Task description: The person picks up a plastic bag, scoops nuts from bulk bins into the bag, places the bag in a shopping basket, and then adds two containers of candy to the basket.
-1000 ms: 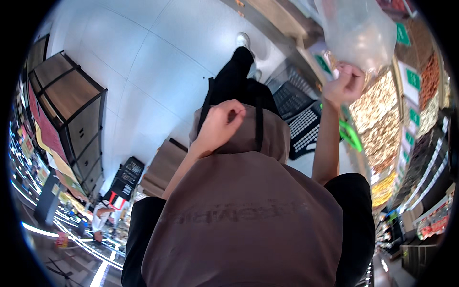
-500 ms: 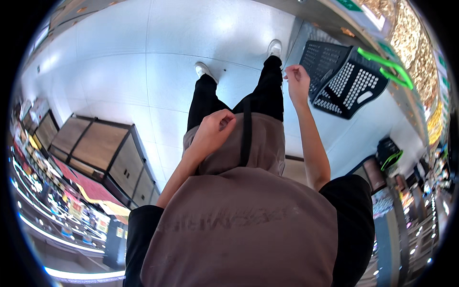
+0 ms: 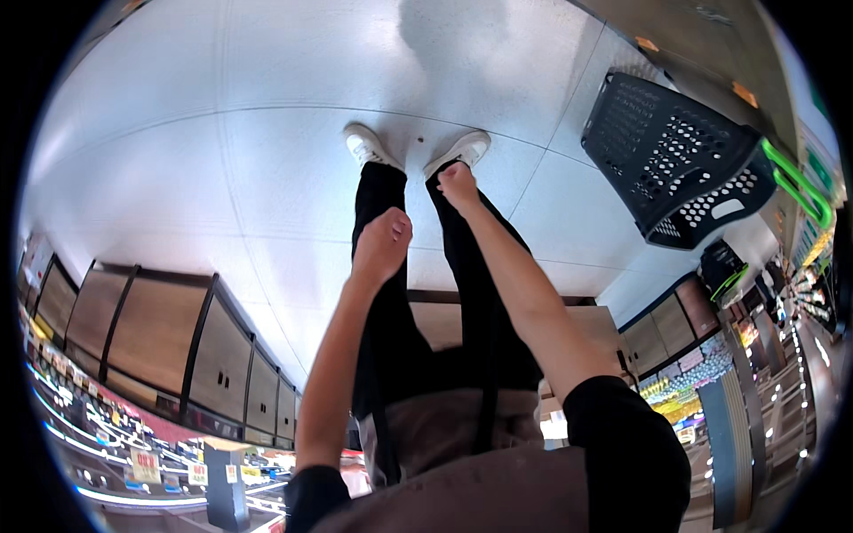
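My left hand (image 3: pixel 384 244) hangs over my left trouser leg, its fingers curled in a loose fist with nothing showing in them. Farther forward, my right hand (image 3: pixel 458 185) is over my right lower leg, close to the shoe, also closed, and I see nothing in it. The two hands are apart from each other. Both are well away from the dark plastic shopping basket (image 3: pixel 675 160) with bright green handles (image 3: pixel 800 186), which is at the far right. A brown apron (image 3: pixel 480 497) covers my front above black trousers (image 3: pixel 400 329).
Pale floor tiles (image 3: pixel 293 178) lie under my white shoes (image 3: pixel 369 147). At the left runs a row of wooden cabinets (image 3: pixel 160 320) with dark frames. More cabinets (image 3: pixel 671 320) and a second dark basket (image 3: pixel 721 271) stand on the right. A display counter (image 3: pixel 711 40) edges the far right.
My right hand has swung inward to the left, away from the basket. My left arm has stretched forward. My feet have come together, and the basket appears farther right in view.
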### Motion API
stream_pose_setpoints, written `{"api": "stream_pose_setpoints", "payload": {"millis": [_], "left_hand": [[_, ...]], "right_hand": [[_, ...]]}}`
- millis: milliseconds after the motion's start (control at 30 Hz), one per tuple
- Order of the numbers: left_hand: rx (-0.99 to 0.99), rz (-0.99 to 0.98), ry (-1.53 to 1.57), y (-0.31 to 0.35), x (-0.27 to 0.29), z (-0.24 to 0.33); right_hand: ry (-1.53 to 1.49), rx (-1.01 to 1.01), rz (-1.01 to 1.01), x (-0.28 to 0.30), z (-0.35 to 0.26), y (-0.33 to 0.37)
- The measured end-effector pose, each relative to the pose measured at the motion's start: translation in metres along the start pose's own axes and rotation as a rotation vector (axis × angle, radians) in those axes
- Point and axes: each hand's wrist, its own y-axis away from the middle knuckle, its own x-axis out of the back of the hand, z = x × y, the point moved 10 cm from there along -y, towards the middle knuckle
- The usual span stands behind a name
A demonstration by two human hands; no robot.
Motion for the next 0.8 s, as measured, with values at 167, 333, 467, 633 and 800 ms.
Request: {"api": "stream_pose_setpoints", "payload": {"millis": [167,333,467,633,800], "left_hand": [[-0.092,0.003,0.183,-0.059,-0.042,-0.001],[0.0,-0.05,0.166,-0.07,-0.017,0.001],[0.074,-0.102,0.236,-0.087,-0.032,-0.013],[0.097,-0.003,0.215,-0.07,-0.027,-0.009],[0.162,0.042,0.187,-0.058,-0.015,-0.02]], "right_hand": [[0.048,-0.011,0.192,-0.065,0.059,-0.131],[0.152,0.16,0.272,-0.143,0.042,-0.18],[0.284,0.302,0.173,-0.151,0.058,-0.203],[0.361,0.334,0.172,-0.129,0.057,-0.178],[0.638,0.522,-0.214,-0.186,0.017,-0.151]]}}
